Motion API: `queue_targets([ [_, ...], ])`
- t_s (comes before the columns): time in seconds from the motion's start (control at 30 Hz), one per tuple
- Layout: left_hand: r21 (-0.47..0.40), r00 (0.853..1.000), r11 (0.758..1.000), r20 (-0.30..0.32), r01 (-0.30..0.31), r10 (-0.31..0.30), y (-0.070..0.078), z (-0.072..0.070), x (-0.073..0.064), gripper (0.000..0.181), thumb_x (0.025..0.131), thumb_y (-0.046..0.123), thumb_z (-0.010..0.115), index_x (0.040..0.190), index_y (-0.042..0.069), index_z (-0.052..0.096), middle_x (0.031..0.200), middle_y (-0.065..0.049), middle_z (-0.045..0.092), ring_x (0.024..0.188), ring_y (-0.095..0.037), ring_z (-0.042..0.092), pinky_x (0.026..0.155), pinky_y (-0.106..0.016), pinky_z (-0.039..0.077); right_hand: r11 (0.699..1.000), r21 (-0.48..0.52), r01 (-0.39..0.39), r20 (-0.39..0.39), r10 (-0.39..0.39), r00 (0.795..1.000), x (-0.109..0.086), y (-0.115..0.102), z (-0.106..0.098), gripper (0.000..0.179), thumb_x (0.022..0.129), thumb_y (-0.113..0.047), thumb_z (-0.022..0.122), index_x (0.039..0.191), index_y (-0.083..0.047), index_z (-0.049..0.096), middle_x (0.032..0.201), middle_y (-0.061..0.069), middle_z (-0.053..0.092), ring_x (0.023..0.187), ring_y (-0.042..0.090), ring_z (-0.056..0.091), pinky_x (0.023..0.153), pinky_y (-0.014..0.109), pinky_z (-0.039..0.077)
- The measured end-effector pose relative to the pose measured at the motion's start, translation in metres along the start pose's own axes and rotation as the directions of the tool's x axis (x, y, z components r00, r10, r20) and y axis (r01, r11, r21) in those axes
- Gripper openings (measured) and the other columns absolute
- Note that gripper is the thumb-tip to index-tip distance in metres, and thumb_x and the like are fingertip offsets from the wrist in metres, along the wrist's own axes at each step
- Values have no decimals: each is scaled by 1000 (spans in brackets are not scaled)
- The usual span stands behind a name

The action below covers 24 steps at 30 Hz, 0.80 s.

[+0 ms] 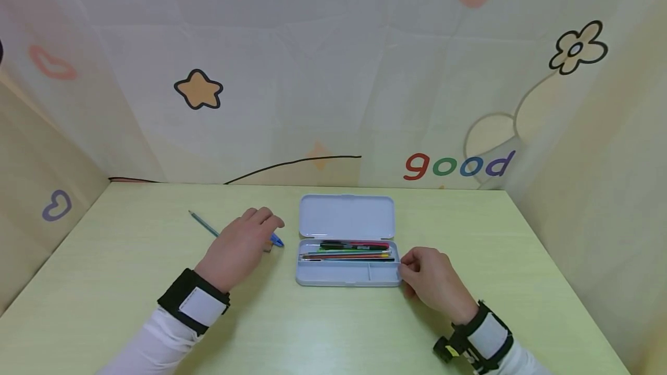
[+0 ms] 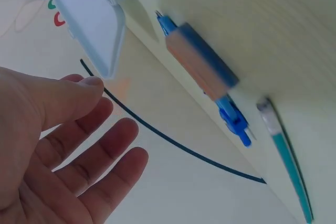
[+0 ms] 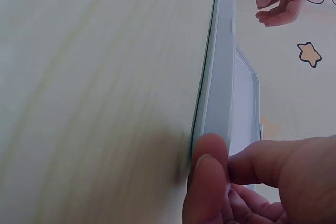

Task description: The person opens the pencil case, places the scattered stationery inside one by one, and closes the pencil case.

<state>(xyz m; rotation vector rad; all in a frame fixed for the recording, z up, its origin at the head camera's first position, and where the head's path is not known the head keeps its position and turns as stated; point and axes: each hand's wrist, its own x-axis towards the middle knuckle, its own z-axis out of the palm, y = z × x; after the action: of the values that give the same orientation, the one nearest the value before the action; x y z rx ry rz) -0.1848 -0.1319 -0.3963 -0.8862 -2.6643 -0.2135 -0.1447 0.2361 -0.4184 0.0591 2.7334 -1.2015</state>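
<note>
Printed cloth [image 1: 333, 85] backs the desk [image 1: 312, 328]. Leftmost lies 1 pencil [image 1: 203, 223], then the left hand [image 1: 234, 250], fingers relaxed, holding nothing, near an eraser [image 2: 197, 65] and blue compass [image 1: 277, 240]; these 3 items are outside. Rightward, the open pencil case [image 1: 333, 273] already contains pencils and pens [image 1: 346, 254]; the right hand [image 1: 432, 278] pinches its right end.

Left hand [image 1: 239, 252] aloft and relaxed, right hand [image 1: 436, 281] in a pinch

Printed cloth [image 1: 333, 85] around a table [image 1: 312, 334] suggests a makeshift booth.
</note>
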Motion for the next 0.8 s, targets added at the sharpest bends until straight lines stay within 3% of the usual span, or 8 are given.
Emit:
queue_targets([
  [0.3,4,997,998,42,61,-61,-21,-5,-12,46,86,-22,70,124,3,68,121,-12,66,115,-34,63,96,-45,58,1000,5,0,2,0,1000,0,0,0,6,102,-6,65,100,-1,69,71,7,63,58,19,61,52,29,48],
  [0.43,8,995,997,60,76,-76,-31,-3,-16,44,86,-19,73,125,1,68,122,-14,66,117,-36,63,98,-48,56,1000,7,6,1,-6,1000,0,0,0,6,102,-6,65,100,-1,69,71,7,64,58,19,61,52,28,48],
  [0.63,-24,992,996,91,91,-88,-51,-1,-23,51,87,-27,60,131,-1,66,126,-16,64,121,-38,61,101,-50,54,1000,7,11,1,-11,1000,0,0,0,7,102,-6,65,100,-1,69,71,6,63,58,19,60,52,28,48],
  [0.8,-10,985,993,129,121,-118,-67,4,-29,51,88,-27,59,133,-2,66,129,-18,65,123,-39,61,103,-52,53,1000,5,20,0,-20,1000,0,1,0,6,101,-5,65,99,-1,69,72,6,64,58,19,61,52,28,49],
])
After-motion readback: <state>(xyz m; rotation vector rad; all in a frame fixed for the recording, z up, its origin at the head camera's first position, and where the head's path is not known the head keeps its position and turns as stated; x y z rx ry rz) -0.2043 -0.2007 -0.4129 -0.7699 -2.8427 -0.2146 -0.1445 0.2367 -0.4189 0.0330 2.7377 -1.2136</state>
